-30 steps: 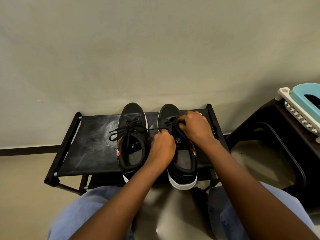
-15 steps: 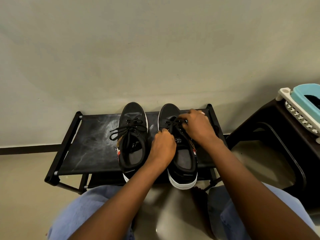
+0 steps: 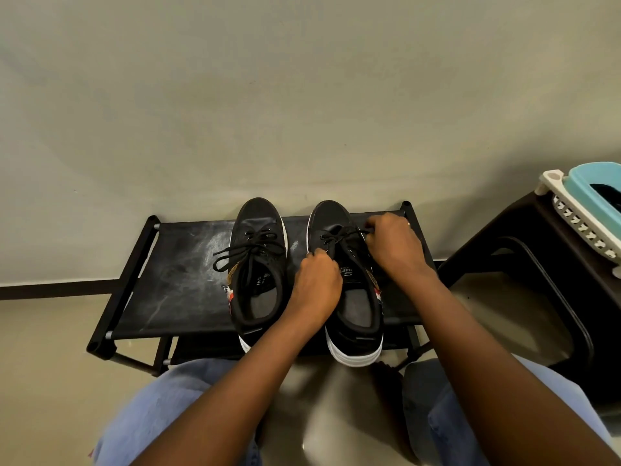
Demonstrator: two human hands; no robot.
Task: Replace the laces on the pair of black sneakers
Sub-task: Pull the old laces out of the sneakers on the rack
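Note:
Two black sneakers with white soles stand side by side on a low black rack (image 3: 174,280), toes toward the wall. The left sneaker (image 3: 257,264) is laced, its black lace tied in a bow with loops hanging to its left. My left hand (image 3: 317,284) pinches one end of the black lace (image 3: 339,235) on the right sneaker (image 3: 353,311), at the shoe's left side. My right hand (image 3: 395,245) grips the lace's other end at the shoe's right side, over the upper eyelets. The lace runs taut between both hands.
The rack stands against a plain wall on a pale floor. A dark brown plastic stool (image 3: 544,264) is at the right, carrying a white basket (image 3: 578,223) with a teal container (image 3: 594,183). My knees in blue jeans are below the rack.
My right hand has moved right and away from my left hand, drawing the lace across the right sneaker. My left hand has stayed almost still.

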